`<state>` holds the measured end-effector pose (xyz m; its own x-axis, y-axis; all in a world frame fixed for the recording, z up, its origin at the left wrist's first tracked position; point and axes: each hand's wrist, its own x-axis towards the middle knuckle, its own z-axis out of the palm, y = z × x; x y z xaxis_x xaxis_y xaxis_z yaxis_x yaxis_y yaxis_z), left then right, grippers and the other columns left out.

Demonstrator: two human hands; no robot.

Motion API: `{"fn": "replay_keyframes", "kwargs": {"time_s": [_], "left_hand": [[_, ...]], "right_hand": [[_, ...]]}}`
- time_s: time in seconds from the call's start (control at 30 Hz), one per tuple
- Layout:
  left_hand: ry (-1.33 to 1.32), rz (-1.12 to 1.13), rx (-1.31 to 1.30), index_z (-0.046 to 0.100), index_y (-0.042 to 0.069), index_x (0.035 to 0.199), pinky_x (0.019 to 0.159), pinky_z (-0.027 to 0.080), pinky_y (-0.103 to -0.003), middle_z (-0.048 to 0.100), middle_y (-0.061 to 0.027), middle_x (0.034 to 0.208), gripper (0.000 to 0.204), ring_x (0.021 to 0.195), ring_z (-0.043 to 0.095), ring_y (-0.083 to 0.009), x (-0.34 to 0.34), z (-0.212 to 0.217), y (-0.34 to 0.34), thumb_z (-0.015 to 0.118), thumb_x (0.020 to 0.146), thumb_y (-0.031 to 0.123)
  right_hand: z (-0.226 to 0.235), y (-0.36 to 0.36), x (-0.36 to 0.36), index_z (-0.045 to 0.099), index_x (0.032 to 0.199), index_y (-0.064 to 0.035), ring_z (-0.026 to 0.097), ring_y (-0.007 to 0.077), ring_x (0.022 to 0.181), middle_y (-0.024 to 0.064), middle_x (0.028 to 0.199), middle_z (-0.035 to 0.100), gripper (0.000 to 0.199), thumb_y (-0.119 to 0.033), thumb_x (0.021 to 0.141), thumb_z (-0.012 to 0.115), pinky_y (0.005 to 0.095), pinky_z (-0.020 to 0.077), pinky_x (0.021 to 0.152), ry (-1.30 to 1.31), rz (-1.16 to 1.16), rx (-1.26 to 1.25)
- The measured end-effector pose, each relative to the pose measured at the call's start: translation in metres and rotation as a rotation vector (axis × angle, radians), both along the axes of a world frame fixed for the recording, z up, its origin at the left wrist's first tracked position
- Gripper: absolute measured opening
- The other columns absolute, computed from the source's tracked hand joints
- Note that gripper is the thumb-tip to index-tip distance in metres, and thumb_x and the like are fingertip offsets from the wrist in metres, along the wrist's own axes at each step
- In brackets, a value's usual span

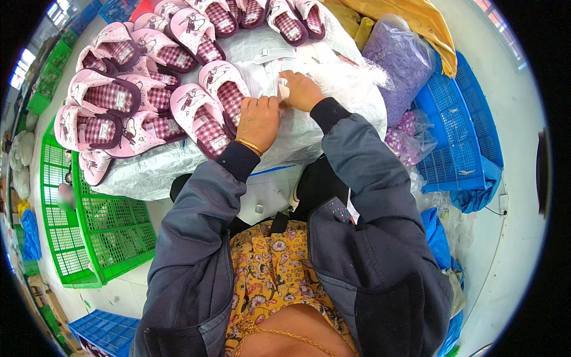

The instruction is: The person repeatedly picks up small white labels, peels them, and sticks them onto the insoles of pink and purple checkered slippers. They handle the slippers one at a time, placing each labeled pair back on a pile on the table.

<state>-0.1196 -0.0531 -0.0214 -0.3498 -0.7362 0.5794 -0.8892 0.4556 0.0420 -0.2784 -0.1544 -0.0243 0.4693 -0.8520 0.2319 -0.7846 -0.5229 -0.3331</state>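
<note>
In the head view, the work is sitting in the upper middle of the frame, where both hands are meeting over a white-wrapped work surface (157,175). The right hand (302,92) is pinching a small pale slip (284,91) between thumb and fingers, while the left hand (259,124) is coming up close on its left with fingers bent and narrow; whether it is also gripping the slip, I cannot tell. Just above them, loose white strips (275,55) are lying in an overlapping bunch. Handling the slip well is probably calling for fingertips only, one hand steadying an edge while the other is separating or turning it, so that thin paper is not creasing or coming away doubled. Resting the wrists lightly would be helping, since the wrapping is looking slick and wrinkled. The nearest pair of pink slippers (223,77) is lying just left of the left hand, so that elbow and cuff are best moving clear of it; more pink slippers (106,89) are crowding the upper left.
</note>
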Motion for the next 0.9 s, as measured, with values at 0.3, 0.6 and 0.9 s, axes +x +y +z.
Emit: {"fn": "replay_keyframes", "kwargs": {"time_s": [0.3, 0.6, 0.9], "left_hand": [[-0.016, 0.007, 0.054, 0.058, 0.006, 0.096, 0.083, 0.04, -0.041, 0.059, -0.0104, 0.085, 0.019, 0.082, 0.058, -0.0278, 0.001, 0.002, 0.002, 0.061, 0.081, 0.017], [0.513, -0.103, 0.154, 0.059, -0.001, 0.115, 0.095, 0.044, -0.039, 0.06, -0.0179, 0.115, 0.043, 0.107, 0.057, -0.0317, 0.007, 0.036, 0.004, 0.073, 0.082, 0.024], [1.037, -0.233, 0.8, 0.064, 0.001, 0.089, 0.06, 0.04, -0.021, 0.057, 0.0046, 0.074, 0.018, 0.067, 0.046, -0.0028, -0.017, 0.04, -0.005, 0.064, 0.095, 0.018]], "right_hand": [[0.044, -0.02, -0.023, 0.07, 0.084, -0.0064, 0.067, 0.0297, 0.081, 0.0119, 0.082, 0.069, 0.03, -0.035, 0.077, 0.074, 0.0404, 0.0518, 0.074, -0.198, -0.025, 0.116], [0.078, 0.054, -0.027, 0.068, 0.08, -0.0072, 0.065, 0.0302, 0.081, 0.0108, 0.089, 0.067, 0.023, -0.029, 0.082, 0.071, 0.0402, 0.0507, 0.07, -0.402, 0.046, -0.182], [0.04, 0.14, -0.081, 0.07, 0.096, -0.0021, 0.062, 0.0133, 0.077, 0.0068, 0.09, 0.067, 0.018, -0.017, 0.086, 0.071, 0.0275, 0.0493, 0.071, -0.862, -0.329, -0.005]]}}
